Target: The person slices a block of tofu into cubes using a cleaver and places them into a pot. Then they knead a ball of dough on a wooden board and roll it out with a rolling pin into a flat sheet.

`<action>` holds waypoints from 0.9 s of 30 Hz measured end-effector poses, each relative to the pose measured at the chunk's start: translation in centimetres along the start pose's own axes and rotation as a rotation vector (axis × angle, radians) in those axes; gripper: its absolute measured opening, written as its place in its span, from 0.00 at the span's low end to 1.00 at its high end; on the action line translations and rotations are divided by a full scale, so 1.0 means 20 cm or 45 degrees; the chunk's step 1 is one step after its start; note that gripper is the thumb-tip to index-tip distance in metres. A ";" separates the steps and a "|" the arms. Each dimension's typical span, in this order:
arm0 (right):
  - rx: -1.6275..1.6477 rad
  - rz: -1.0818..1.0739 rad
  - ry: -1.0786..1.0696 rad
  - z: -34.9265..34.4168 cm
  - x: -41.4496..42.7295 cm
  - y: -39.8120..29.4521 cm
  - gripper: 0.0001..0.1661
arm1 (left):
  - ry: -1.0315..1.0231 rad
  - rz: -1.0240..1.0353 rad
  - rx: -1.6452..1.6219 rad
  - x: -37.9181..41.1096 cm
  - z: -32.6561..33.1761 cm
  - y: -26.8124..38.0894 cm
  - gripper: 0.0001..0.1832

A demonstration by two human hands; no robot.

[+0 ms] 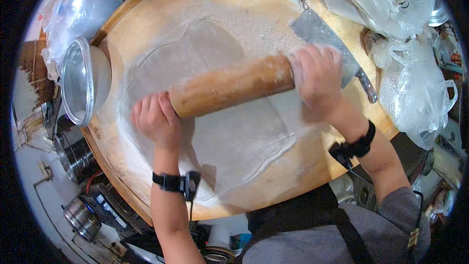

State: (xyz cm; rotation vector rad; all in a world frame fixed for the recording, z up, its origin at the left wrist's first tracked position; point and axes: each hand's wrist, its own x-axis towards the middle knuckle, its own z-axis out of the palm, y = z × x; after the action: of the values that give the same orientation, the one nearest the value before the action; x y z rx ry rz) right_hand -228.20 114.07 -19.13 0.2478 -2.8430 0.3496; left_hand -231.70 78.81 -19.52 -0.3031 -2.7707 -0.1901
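Note:
A thick wooden rolling pin (234, 84) lies slantwise across a wide, thin sheet of dough (238, 143) on a floured wooden board (256, 3). My left hand (157, 117) is closed around the pin's left end. Around its right end is my right hand (318, 77), slightly blurred. The dough has an uneven outline, with a raised or folded edge at its lower right. Beside and partly behind my right hand lies a metal cleaver (322, 31), its dark handle pointing to the lower right. The pin and my hands hide part of the dough.
A clear bowl (86, 80) stands at the board's left edge, near a plastic bag (78, 11). Translucent plastic bags (414, 88) crowd the right side. A raised wooden rim (124, 13) borders the board's upper left. Metal pots (82, 218) are at the lower left.

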 end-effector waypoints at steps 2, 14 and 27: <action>-0.040 -0.045 0.109 0.01 -0.20 -0.01 0.09 | 0.103 0.116 -0.019 -0.24 -0.02 0.01 0.17; 0.007 -0.026 0.023 0.01 -0.14 -0.05 0.11 | 0.180 0.223 -0.172 -0.17 0.06 -0.12 0.16; 0.104 -0.068 -0.193 -0.03 -0.25 -0.06 0.24 | -0.079 0.156 -0.017 -0.34 -0.06 -0.14 0.15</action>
State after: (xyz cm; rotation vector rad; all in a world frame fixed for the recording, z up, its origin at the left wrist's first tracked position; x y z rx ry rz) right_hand -223.06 113.64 -19.75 0.3809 -2.9671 0.4547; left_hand -225.68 74.64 -21.10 -0.4890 -2.8019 -0.1707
